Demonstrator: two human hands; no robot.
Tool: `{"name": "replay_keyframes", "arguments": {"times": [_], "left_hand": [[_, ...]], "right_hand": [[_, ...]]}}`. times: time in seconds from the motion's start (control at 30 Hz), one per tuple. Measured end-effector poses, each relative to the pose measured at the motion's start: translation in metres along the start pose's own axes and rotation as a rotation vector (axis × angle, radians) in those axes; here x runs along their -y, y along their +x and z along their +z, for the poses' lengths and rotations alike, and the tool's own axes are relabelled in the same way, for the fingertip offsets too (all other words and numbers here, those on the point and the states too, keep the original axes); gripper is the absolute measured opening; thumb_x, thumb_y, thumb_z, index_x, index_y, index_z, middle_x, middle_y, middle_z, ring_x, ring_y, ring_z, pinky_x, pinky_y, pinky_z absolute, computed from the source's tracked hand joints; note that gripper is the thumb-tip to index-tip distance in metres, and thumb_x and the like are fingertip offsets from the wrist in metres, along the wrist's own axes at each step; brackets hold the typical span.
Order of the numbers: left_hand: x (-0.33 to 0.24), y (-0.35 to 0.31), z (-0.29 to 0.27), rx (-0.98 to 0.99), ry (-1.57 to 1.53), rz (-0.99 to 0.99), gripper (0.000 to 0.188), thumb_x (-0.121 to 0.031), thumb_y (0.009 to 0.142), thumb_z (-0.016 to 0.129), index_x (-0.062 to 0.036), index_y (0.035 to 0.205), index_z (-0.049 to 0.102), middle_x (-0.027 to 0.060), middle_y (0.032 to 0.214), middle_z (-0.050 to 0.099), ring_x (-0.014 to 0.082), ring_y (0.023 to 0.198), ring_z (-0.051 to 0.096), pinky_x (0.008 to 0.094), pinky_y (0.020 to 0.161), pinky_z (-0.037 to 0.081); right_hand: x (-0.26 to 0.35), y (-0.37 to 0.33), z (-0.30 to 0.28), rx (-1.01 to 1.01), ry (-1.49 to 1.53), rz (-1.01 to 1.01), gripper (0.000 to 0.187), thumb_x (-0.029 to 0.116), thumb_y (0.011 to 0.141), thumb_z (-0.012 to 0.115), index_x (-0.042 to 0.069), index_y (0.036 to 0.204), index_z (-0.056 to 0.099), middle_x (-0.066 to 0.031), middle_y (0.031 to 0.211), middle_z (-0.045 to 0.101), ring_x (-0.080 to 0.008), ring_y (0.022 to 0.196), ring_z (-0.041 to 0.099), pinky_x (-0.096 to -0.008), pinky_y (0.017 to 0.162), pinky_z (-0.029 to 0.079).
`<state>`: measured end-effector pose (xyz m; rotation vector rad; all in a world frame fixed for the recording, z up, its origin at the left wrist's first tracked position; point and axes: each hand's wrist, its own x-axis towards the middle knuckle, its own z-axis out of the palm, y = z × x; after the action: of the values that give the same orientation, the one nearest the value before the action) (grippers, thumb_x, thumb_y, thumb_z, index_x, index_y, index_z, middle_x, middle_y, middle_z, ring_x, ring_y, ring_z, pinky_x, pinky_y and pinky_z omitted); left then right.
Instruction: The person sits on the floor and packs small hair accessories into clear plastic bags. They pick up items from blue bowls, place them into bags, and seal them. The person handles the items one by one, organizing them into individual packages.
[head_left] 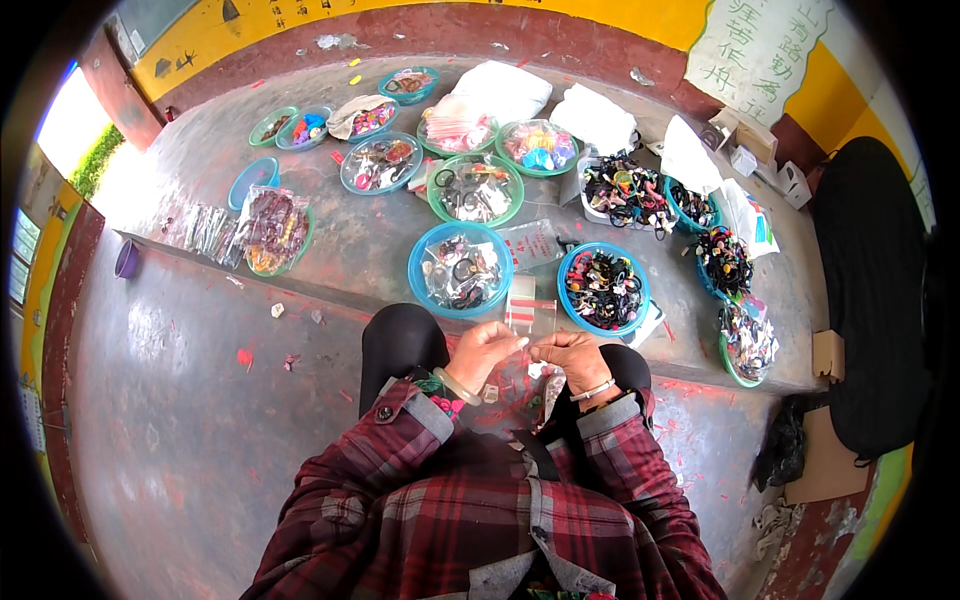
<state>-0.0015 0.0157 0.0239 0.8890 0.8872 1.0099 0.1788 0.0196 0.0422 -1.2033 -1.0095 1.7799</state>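
My left hand (482,357) and my right hand (573,362) are held close together above my knees, thumbs and fingertips pinched toward each other. Whatever sits between the fingertips is too small to make out. Just past my left hand stands a blue basin (412,272) of small see-through packets and dark hair ties. Beyond my right hand is another blue basin (605,332), filled with black hair ties bearing colourful bits. Between these basins lies a see-through plastic bag (541,313) with red stripes, near the fingertips.
Several more basins of accessories spread over the raised concrete step, among them a green-rimmed one (430,190). White sacks (500,88) lie behind them. A long black bag (868,300) stands at the right, and a purple bucket (127,260) at the far left. Red scraps litter the floor.
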Motion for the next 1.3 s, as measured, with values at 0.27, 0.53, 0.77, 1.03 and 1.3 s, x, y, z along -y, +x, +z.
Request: {"name": "replay_keyframes", "arguments": {"times": [0.27, 0.53, 0.77, 1.03, 1.3], "left_hand": [[-0.003, -0.002, 0.004, 0.048, -0.086, -0.022, 0.016, -0.016, 0.086, 0.057, -0.0031, 0.094, 0.063, 0.0006, 0.082, 0.062, 0.0043, 0.057, 0.047, 0.0174, 0.051, 0.036], [0.002, 0.000, 0.001, 0.012, -0.123, -0.014, 0.010, -0.011, 0.082, 0.062, -0.0025, 0.087, 0.063, 0.0001, 0.071, 0.058, 0.0053, 0.055, 0.046, 0.0189, 0.049, 0.035], [0.006, 0.003, -0.004, -0.032, -0.146, -0.040, 0.010, -0.010, 0.079, 0.065, -0.0051, 0.075, 0.058, -0.0020, 0.063, 0.053, 0.0049, 0.052, 0.045, 0.0192, 0.046, 0.034], [-0.009, -0.004, 0.010, -0.053, -0.183, -0.049, 0.011, -0.011, 0.079, 0.066, -0.0073, 0.076, 0.057, -0.0034, 0.067, 0.054, 0.0037, 0.052, 0.045, 0.0179, 0.046, 0.033], [-0.002, -0.001, 0.005, 0.074, -0.208, -0.091, 0.020, -0.014, 0.082, 0.062, -0.0018, 0.097, 0.056, 0.0040, 0.087, 0.060, 0.0115, 0.084, 0.056, 0.0258, 0.075, 0.043]], "right_hand": [[0.002, -0.002, 0.001, 0.005, 0.002, -0.004, 0.007, 0.001, 0.071, 0.067, -0.004, 0.076, 0.065, -0.0059, 0.069, 0.063, -0.0113, 0.061, 0.056, -0.0241, 0.059, 0.043], [-0.001, 0.001, 0.000, 0.070, -0.076, -0.020, 0.009, 0.004, 0.072, 0.069, -0.002, 0.077, 0.064, -0.0012, 0.068, 0.059, -0.0075, 0.060, 0.051, -0.0215, 0.054, 0.039], [-0.004, 0.002, 0.000, 0.090, -0.078, -0.054, 0.009, 0.006, 0.074, 0.068, -0.001, 0.079, 0.064, -0.0006, 0.069, 0.060, -0.0072, 0.060, 0.051, -0.0212, 0.054, 0.039], [-0.006, 0.003, -0.001, 0.057, -0.092, -0.009, 0.007, 0.004, 0.074, 0.066, -0.002, 0.077, 0.064, -0.0026, 0.068, 0.061, -0.0081, 0.059, 0.052, -0.0219, 0.056, 0.040], [-0.009, 0.005, -0.002, -0.040, 0.015, -0.092, 0.004, -0.001, 0.072, 0.067, -0.003, 0.074, 0.063, -0.0057, 0.068, 0.062, -0.0088, 0.059, 0.054, -0.0210, 0.056, 0.041]]}}
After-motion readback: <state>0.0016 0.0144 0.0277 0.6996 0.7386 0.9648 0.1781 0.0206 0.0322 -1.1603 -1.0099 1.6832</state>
